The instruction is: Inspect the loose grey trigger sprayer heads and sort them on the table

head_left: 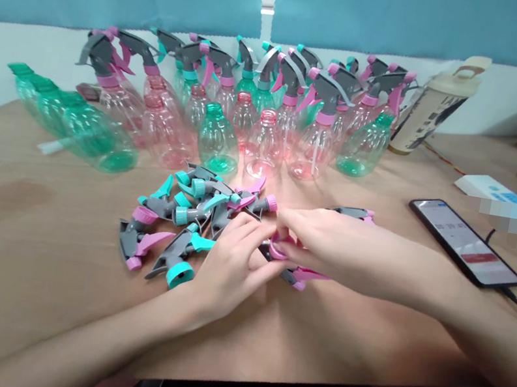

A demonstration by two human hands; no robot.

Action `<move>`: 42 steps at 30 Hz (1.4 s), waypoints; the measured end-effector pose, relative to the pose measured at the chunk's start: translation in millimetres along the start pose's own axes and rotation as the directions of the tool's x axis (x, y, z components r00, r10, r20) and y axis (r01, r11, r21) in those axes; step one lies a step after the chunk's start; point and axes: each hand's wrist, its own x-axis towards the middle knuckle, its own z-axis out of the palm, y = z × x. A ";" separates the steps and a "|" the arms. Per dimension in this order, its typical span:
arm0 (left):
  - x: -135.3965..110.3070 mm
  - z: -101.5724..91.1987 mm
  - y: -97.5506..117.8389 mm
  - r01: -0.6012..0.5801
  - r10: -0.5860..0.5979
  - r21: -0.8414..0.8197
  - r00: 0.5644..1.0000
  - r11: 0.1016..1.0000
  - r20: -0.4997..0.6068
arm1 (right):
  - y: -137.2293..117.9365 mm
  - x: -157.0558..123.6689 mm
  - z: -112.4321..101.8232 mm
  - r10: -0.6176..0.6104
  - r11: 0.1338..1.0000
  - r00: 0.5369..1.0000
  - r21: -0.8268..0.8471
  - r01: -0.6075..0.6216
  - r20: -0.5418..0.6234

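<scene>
My left hand (pixel 240 260) and my right hand (pixel 329 245) meet at the front of a pile of trigger spray heads. Between their fingertips is the pink collar (pixel 282 247) of a grey spray head, and both hands are closed on it. The rest of that head is mostly hidden by my fingers. Loose spray heads with turquoise collars (pixel 180 275) and pink collars (pixel 146 215) lie to the left of my hands. Behind the pile stand open-necked bottles, such as a pink one (pixel 263 148) and a green one (pixel 217 144).
Farther back are several bottles with spray heads fitted (pixel 318 134). Several green bottles (pixel 100 131) lean at the left. On the right are a phone (pixel 466 241) with a cable, a white power strip (pixel 501 194) and a cream tumbler (pixel 431 110). The table edge runs close below my arms.
</scene>
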 end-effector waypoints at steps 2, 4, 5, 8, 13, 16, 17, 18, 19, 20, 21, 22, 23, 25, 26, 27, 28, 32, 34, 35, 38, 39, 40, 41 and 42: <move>0.5 -0.1 1.7 0.025 -0.025 0.005 0.999 1.000 0.028 | 4.5 -2.0 -0.9 0.022 0.998 1.000 0.065 -0.021 -0.020; 1.6 -0.6 3.2 0.062 -0.063 0.026 0.996 0.998 0.059 | 9.3 -3.6 1.8 0.017 0.989 0.997 0.145 -0.006 -0.080; 2.5 -1.0 4.1 0.079 -0.082 0.039 0.994 0.996 0.075 | 11.6 -4.8 3.7 0.006 0.982 0.994 0.189 0.014 -0.109; 4.9 -3.7 7.5 0.125 -0.133 0.074 0.984 0.989 0.121 | 17.8 -10.9 8.2 0.014 0.943 0.987 0.330 0.040 -0.160; 3.0 -14.2 13.4 0.195 -0.203 0.063 0.964 0.979 0.172 | 22.5 -26.8 6.6 0.158 0.942 0.964 0.325 -0.082 -0.215; -1.5 -23.5 13.6 0.208 -0.210 0.031 0.962 0.978 0.173 | 24.9 -34.2 6.8 0.210 0.948 0.947 0.287 -0.137 -0.243; -3.1 -27.0 13.2 0.209 -0.210 0.026 0.963 0.978 0.167 | 26.4 -36.1 7.8 0.220 0.948 0.943 0.282 -0.147 -0.249; -4.6 -30.7 12.7 0.209 -0.209 0.022 0.965 0.978 0.160 | 28.4 -37.8 9.0 0.230 0.947 0.940 0.280 -0.157 -0.251; -6.0 -34.6 12.3 0.208 -0.209 0.023 0.967 0.978 0.143 | 30.9 -39.4 10.5 0.241 0.946 0.937 0.277 -0.168 -0.253; -7.2 -38.7 12.0 0.207 -0.209 0.029 0.971 0.978 0.120 | 34.0 -40.9 12.1 0.251 0.945 0.933 0.275 -0.178 -0.257; -8.3 -43.1 11.9 0.210 -0.212 0.038 0.973 0.977 0.090 | 37.6 -42.3 13.8 0.260 0.943 0.930 0.275 -0.187 -0.260; -9.3 -47.9 12.0 0.217 -0.219 0.049 0.974 0.975 0.052 | 41.6 -43.7 15.4 0.267 0.942 0.926 0.273 -0.193 -0.267; -10.2 -53.0 12.0 0.228 -0.229 0.059 0.973 0.972 0.011 | 46.1 -45.1 17.1 0.270 0.942 0.924 0.271 -0.196 -0.271; -12.2 -64.3 11.0 0.259 -0.254 0.055 0.964 0.964 -0.079 | 55.8 -47.8 20.6 0.271 0.946 0.920 0.255 -0.200 -0.283; -13.4 -70.2 9.4 0.279 -0.272 0.041 0.954 0.959 -0.122 | 60.9 -49.1 22.4 0.269 0.950 0.919 0.239 -0.203 -0.289; -14.7 -76.1 6.9 0.302 -0.295 0.019 0.941 0.953 -0.166 | 66.1 -50.4 24.3 0.267 0.955 0.915 0.214 -0.208 -0.304; -16.3 -81.8 3.2 0.330 -0.323 -0.002 0.924 0.944 -0.206 | 71.2 -51.6 26.3 0.262 0.960 0.915 0.183 -0.214 -0.308; -24.8 -98.8 -17.8 0.474 -0.480 -0.102 0.817 0.874 -0.318 | 91.2 -54.2 34.8 0.261 0.965 0.914 0.060 -0.255 -0.311; -30.1 -102.8 -27.3 0.507 -0.536 -0.179 0.771 0.843 -0.345 | 101.1 -54.0 39.1 0.262 0.964 0.913 0.038 -0.263 -0.314; -32.8 -103.6 -30.7 0.515 -0.556 -0.212 0.751 0.831 -0.357 | 105.8 -53.7 41.2 0.263 0.964 0.913 0.036 -0.265 -0.313; -40.2 -103.2 -36.7 0.525 -0.584 -0.257 0.711 0.812 -0.393 | 118.0 -52.7 46.8 0.269 0.962 0.918 0.039 -0.270 -0.292; -42.1 -102.5 -37.9 0.529 -0.589 -0.260 0.701 0.808 -0.402 | 120.9 -52.6 48.4 0.267 0.963 0.922 0.040 -0.267 -0.281; -43.6 -101.8 -38.9 0.536 -0.593 -0.258 0.697 0.804 -0.403 | 123.0 -52.6 49.7 0.263 0.964 0.926 0.041 -0.262 -0.269; -44.9 -101.2 -40.0 0.548 -0.598 -0.244 0.696 0.800 -0.398 | 124.5 -52.7 50.6 0.257 0.966 0.931 0.042 -0.255 -0.258; -45.8 -100.9 -41.1 0.570 -0.604 -0.211 0.703 0.794 -0.376 | 125.3 -53.0 51.1 0.250 0.968 0.936 0.042 -0.248 -0.249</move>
